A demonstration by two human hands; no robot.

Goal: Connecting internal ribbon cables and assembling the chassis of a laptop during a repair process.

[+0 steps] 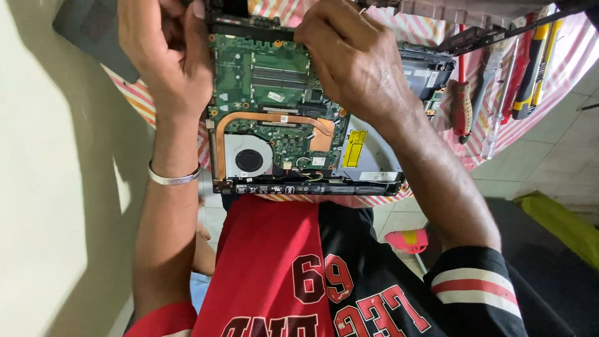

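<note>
The opened laptop lies on the striped table, circuit board up; the left hand curls at its far left edge; the right hand presses fingers onto the board's top; screwdrivers lie well right.

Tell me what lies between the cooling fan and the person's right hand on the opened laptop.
In the head view, a curved copper heat pipe runs across the green motherboard between the fan and the right hand.
</note>
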